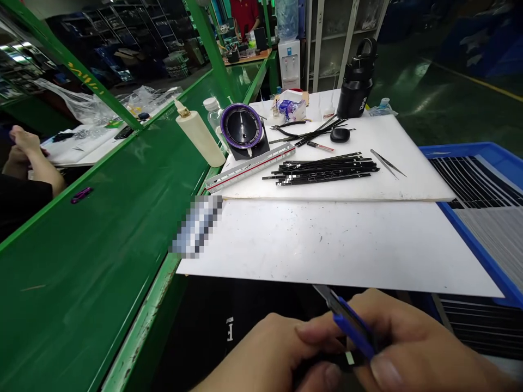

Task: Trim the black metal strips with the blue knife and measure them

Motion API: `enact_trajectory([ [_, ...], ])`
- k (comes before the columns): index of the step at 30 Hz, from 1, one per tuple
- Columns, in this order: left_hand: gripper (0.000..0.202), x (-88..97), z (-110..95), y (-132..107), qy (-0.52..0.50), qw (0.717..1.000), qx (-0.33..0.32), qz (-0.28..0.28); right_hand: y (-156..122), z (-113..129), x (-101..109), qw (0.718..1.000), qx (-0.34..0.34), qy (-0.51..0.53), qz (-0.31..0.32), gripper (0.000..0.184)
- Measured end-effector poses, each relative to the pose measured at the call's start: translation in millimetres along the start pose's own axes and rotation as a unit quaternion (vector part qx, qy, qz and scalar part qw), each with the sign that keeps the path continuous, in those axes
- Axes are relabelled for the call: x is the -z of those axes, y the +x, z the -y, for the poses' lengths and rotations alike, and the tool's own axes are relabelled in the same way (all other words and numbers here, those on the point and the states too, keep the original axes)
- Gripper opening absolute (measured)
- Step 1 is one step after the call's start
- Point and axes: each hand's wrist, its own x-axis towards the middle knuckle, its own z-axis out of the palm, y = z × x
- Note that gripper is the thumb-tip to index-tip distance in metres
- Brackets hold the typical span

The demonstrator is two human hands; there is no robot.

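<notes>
Both hands are low at the bottom edge, in front of the white work board (335, 245). My right hand (412, 348) is closed round a blue utility knife (347, 321), its blade tip pointing up and left. My left hand (269, 359) is closed, pinching a small dark piece (347, 359) that sits just under the knife. What that piece is I cannot make out. A bundle of thin black strips (327, 169) lies further back on the board, out of reach of both hands.
A triangular scale ruler (249, 167), white squeeze bottle (200, 136), purple-rimmed round part (242, 126), tweezers (388, 163), pliers and a black flask (357, 79) stand on the board. A blue tray (490, 218) of black strips is at right. A green conveyor (102, 234) runs at left, with another person's arm (32, 158) beyond it.
</notes>
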Motion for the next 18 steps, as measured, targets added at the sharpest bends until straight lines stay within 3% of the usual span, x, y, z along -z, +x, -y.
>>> enact_trajectory([
  [3,0.027,1.3,11.1,-3.0,-0.013,0.994,0.083,-0.076,11.2,-0.6,13.8,0.999,-0.012,-0.048,0.018,0.049],
  [6,0.034,9.4,21.7,0.4,-0.079,0.988,0.130,-0.028,21.7,-0.1,19.4,0.999,0.016,-0.052,0.005,0.054],
  [9,0.038,16.3,25.8,6.2,-0.149,0.982,0.115,0.026,29.0,0.2,19.0,0.995,0.005,-0.055,0.078,0.056],
  [11,0.042,18.8,27.1,7.9,-0.164,0.980,0.106,0.042,32.5,-0.9,19.7,0.993,-0.015,-0.071,0.089,0.056],
  [15,0.052,22.3,31.1,5.7,-0.144,0.982,0.121,0.019,37.2,-6.2,25.2,0.998,0.019,-0.051,-0.021,0.052],
  [18,0.052,24.1,33.2,5.5,-0.115,0.985,0.129,-0.014,41.2,-9.1,25.5,0.995,0.058,-0.061,-0.061,0.040],
])
